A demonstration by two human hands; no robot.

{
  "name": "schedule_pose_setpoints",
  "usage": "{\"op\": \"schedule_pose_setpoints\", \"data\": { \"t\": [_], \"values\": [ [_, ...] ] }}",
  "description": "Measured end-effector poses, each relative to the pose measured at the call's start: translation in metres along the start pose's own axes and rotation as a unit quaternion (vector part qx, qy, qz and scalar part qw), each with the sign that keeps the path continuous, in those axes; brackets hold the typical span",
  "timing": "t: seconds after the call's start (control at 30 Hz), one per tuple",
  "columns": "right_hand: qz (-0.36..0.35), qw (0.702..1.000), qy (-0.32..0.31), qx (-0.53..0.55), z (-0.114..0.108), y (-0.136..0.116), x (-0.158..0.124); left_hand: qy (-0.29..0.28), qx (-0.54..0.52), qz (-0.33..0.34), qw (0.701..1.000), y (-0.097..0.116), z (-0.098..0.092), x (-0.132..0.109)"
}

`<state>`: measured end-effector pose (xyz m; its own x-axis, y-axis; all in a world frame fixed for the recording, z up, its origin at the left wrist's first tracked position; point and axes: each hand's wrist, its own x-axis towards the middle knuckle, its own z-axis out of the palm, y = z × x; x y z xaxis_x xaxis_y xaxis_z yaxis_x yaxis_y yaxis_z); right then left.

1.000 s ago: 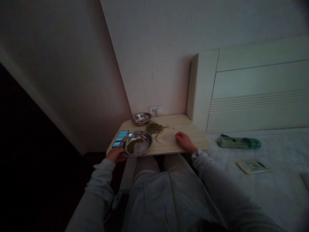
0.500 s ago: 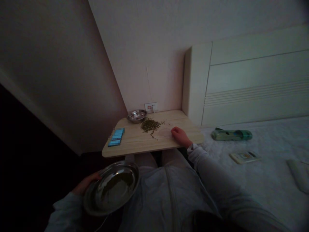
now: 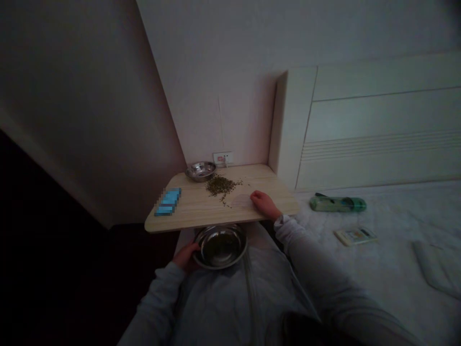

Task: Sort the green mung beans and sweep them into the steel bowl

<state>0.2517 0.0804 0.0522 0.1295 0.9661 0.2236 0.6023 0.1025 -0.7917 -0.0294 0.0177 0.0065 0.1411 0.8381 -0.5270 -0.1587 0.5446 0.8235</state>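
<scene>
My left hand grips the round stainless-steel dish at its left rim. The thumb lies on the edge and the fingers are hidden beneath, so I cannot tell how they are set. The dish sits low in the frame's middle, over my lap, with its far rim just under the front edge of the pale wooden surface. A dark scatter of contents shows inside it.

My right hand rests palm down on the surface right of centre, fingers together and slightly curled, pinching nothing I can make out. Just beside it, towards the upper left, lies the heap of small green beans, with a few strays between heap and hand.

As I judge it, the dish should be held level, its rim snug against the surface's edge and directly below the heap. One-sided grips tip easily, so the fingers should support it well underneath.

Behind the heap stands a small steel bowl. A blue flat block lies at the surface's left.
</scene>
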Motion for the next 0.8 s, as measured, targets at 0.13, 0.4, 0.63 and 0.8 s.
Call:
{"op": "schedule_pose_setpoints", "data": {
  "t": [0.13,0.4,0.63,0.8],
  "values": [
    [-0.008,1.0,-0.013,0.005,0.0,-0.001,-0.001,0.01,-0.026,0.0,1.0,-0.01,0.02,0.0],
    [-0.01,0.999,-0.03,0.02,0.001,0.003,0.0,0.011,-0.105,0.01,0.994,-0.019,0.04,-0.005],
    [-0.031,0.995,-0.096,0.013,0.002,0.001,0.0,0.018,-0.139,0.032,0.99,-0.025,0.041,-0.002],
    [-0.041,0.986,-0.147,0.073,0.002,-0.005,-0.007,0.002,-0.159,0.035,0.987,-0.025,0.038,-0.004]
  ]
}}
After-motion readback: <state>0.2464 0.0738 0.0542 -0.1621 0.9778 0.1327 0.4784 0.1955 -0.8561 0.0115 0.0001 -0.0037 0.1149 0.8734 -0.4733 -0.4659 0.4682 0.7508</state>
